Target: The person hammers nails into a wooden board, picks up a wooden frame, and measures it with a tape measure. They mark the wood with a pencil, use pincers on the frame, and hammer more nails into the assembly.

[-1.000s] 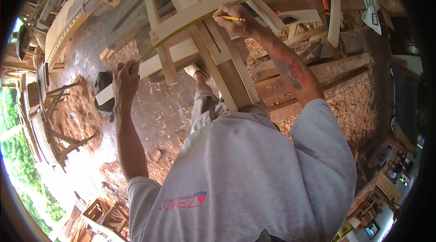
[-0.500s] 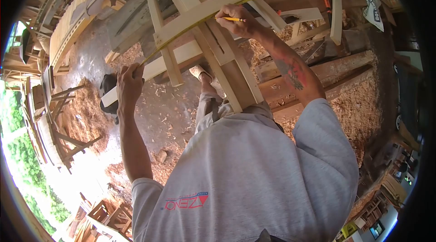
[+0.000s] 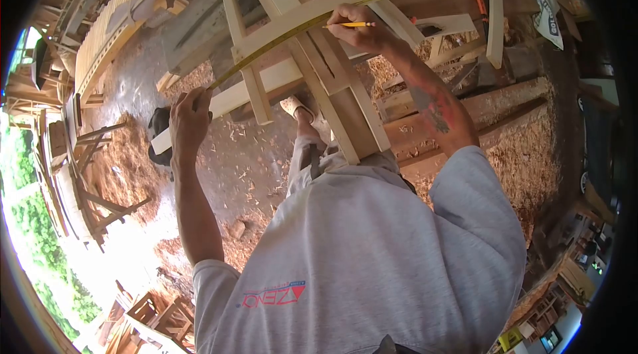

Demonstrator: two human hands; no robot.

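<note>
My left hand (image 3: 189, 120) is closed around the near end of a yellow tape measure (image 3: 230, 73), its case hidden in the palm. The blade runs up to the right along the lower edge of a pale wooden board (image 3: 312, 15), reaching near the board's far end. Between the fingers of my right hand (image 3: 359, 29) is a yellow pencil (image 3: 355, 24), its tip pointing left beside the tape. That hand is at the board's lower edge. Beneath the board, a long pale timber piece (image 3: 342, 124) extends toward my waist.
A narrow plank (image 3: 229, 103) crosses below the board. At the upper right are an orange-handled hammer (image 3: 480, 3) and an upright wooden strip (image 3: 494, 28). Wood shavings (image 3: 522, 161) cover the floor at right, and stacked slats (image 3: 119, 28) stand at the upper left.
In view, the board, tape and timber have shifted slightly right. My right hand and the pencil have moved a little right too, and more of the pencil shows. My left hand stays almost where it was.
</note>
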